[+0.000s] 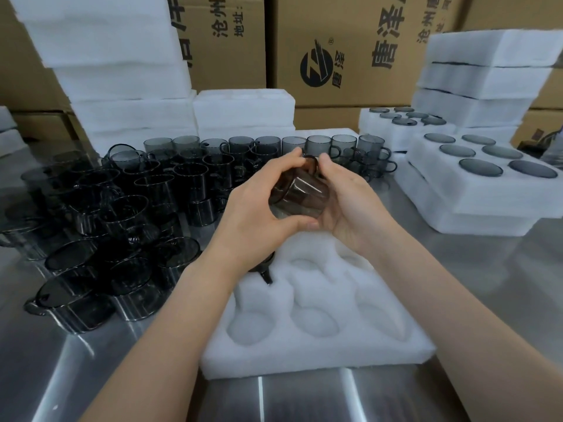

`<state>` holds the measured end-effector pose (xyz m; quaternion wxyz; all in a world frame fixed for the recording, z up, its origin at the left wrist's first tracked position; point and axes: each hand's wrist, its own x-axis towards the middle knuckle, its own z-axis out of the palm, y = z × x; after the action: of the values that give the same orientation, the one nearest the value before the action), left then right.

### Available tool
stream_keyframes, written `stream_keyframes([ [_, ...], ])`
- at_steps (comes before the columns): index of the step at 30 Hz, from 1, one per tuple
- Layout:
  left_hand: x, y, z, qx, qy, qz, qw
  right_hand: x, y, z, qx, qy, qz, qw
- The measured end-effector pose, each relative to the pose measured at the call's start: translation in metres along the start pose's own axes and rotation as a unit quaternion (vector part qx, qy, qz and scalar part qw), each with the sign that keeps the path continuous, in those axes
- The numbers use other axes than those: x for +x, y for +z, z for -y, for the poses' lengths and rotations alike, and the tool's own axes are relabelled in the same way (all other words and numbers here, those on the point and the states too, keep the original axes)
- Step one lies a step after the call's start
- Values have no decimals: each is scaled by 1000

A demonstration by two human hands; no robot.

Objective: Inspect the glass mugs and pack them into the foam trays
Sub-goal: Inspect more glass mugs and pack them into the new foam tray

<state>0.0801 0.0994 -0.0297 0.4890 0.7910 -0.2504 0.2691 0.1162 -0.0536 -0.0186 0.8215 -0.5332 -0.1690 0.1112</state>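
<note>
A smoky glass mug (pixel 300 191) is tilted on its side in the air above the foam tray (pixel 316 339). My left hand (pixel 259 208) curls round its left side, thumb under the rim. My right hand (pixel 350 202) cups its right side and base, fingers near the handle at the top. The tray in front of me has several round pockets. A dark mug handle (pixel 266 274) shows in its far left pocket, mostly hidden by my left wrist. Several loose dark mugs (pixel 128 214) crowd the steel table to the left.
Filled foam trays (pixel 487 184) with grey mugs sit at the right, with more stacked trays (pixel 481 71) behind. White foam stacks (pixel 122 71) and cardboard boxes (pixel 335 56) line the back. A row of mugs (pixel 274 144) stands behind my hands.
</note>
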Motion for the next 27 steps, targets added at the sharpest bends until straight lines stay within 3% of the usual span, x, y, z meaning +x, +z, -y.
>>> stream_keyframes([
  [4, 0, -2, 4, -18, -10, -57, 998, -2, -1, 5, -44, 45, 40, 997],
  [8, -1, -3, 4, -18, -11, -35, 999, -6, -2, 6, -119, 32, 59, 991],
  [14, -2, -5, 0, -93, -7, -36, 995, -5, -8, 9, -62, 34, 104, 992],
  [16, -1, -5, -2, -104, 7, -29, 994, -4, -8, 9, -24, 43, 98, 994],
  [19, -3, -6, -6, -164, 2, -20, 986, -3, -9, 6, -66, 7, 47, 997],
  [23, -1, -9, -7, -234, -47, -106, 965, -5, -15, 13, -141, -19, 64, 988],
  [27, 5, -11, -1, -193, -168, -181, 949, -17, -19, 30, -278, -56, 106, 953],
])
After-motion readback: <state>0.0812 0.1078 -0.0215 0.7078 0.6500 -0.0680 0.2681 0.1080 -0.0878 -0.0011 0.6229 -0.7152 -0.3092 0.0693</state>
